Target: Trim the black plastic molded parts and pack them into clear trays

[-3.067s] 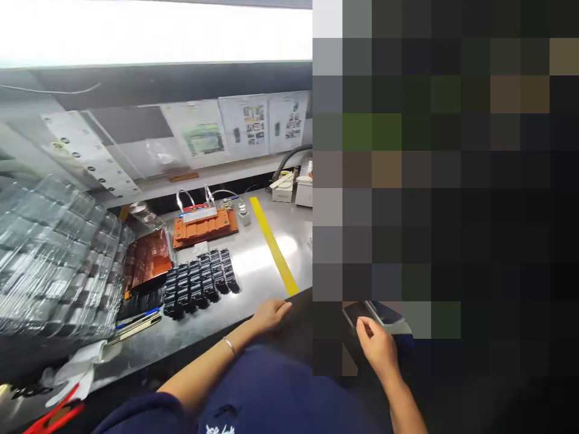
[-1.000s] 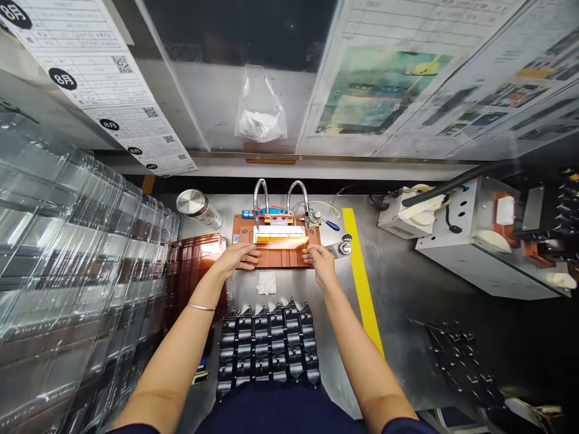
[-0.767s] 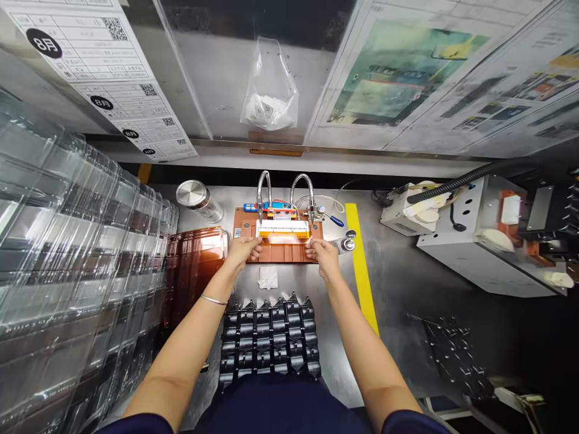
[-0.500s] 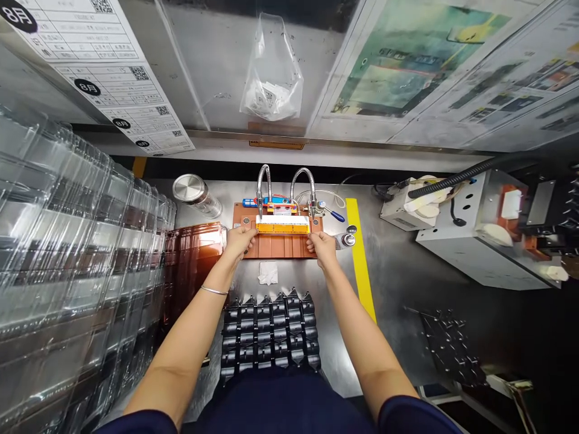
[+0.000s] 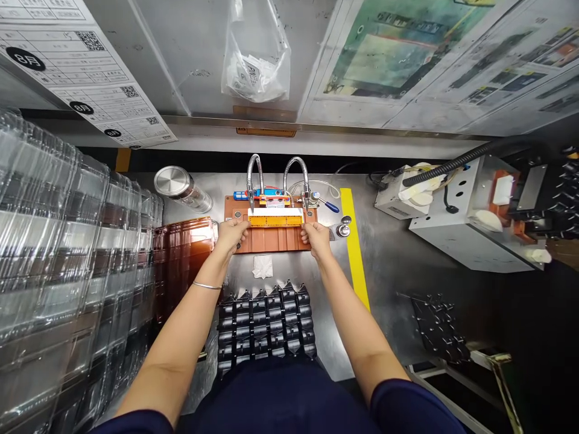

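**Both hands pinch an amber strip on the orange fixture**

The left hand [image 5: 230,232] has its fingers [image 5: 241,226] closed on the left end of a long, thin amber-yellow strip [image 5: 275,220], and the right hand [image 5: 316,236] grips the right end in the same way. The strip lies flat across the upper part of a rectangular orange-brown fixture plate [image 5: 275,239], just below a white bar and between two bent silver gooseneck tubes [image 5: 256,172] that rise at 12 o'clock from it. The fixture sits on the steel counter [image 5: 389,265].

At 6 o'clock from the fixture lies a small crumpled white wipe [image 5: 262,266], and beyond it a black moulded tray of parts [image 5: 265,322]. At 9 o'clock stands a stack of translucent brown trays [image 5: 183,259], with tall stacks of clear plastic trays [image 5: 58,259] farther out. At 3 o'clock a yellow tape line [image 5: 354,247] runs along the counter, and a grey metal box [image 5: 465,241] stands well beyond it.
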A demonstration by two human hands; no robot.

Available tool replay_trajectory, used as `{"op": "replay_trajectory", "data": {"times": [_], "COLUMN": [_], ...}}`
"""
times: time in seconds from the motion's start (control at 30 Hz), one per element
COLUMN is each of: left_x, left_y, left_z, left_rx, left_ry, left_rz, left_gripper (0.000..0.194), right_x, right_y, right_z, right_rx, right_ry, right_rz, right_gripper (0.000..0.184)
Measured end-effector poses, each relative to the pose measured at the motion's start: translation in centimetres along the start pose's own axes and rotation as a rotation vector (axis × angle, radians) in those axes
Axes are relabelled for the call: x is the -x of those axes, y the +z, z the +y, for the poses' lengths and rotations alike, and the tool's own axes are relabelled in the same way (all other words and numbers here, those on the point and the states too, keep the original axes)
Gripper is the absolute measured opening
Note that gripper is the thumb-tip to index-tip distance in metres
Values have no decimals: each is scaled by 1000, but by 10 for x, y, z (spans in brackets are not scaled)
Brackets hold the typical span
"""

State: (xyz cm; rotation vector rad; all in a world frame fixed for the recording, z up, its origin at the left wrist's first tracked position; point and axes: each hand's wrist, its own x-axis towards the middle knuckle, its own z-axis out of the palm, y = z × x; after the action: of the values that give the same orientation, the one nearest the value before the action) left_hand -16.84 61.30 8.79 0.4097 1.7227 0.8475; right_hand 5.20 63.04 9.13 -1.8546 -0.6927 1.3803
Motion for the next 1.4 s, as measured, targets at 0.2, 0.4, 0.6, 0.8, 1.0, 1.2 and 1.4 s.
{"op": "replay_trajectory", "data": {"times": [0.2,0.4,0.6,0.8,1.0,1.2,1.4], "left_x": [1,5,3,1,39,78,101], "left_y": [0,1,-2,-19,-50,-47,-25], "left_z": [2,5,5,7,-24,-63,-78], "left_rx": [18,-1,-7,38,154,172,-173], "left_ry": [13,9,-4,-109,-14,-11,702], "left_rz": [-5,5,7,-117,-59,-69,175], "left_gripper": [15,16,20,17,17,24,27], "right_x": [-1,1,-3,13,111,157,117], "right_y": [1,1,1,-34,-101,-132,-111], "right_z": [0,0,-2,8,114,180,90], "right_rx": [-11,-22,21,94,323,364,787], "right_ry": [10,15,77,88,-172,-180,-695], "right_rz": [5,10,-6,-88,-149,-288,-63], "right_gripper": [17,18,25,32,50,45,38]}}
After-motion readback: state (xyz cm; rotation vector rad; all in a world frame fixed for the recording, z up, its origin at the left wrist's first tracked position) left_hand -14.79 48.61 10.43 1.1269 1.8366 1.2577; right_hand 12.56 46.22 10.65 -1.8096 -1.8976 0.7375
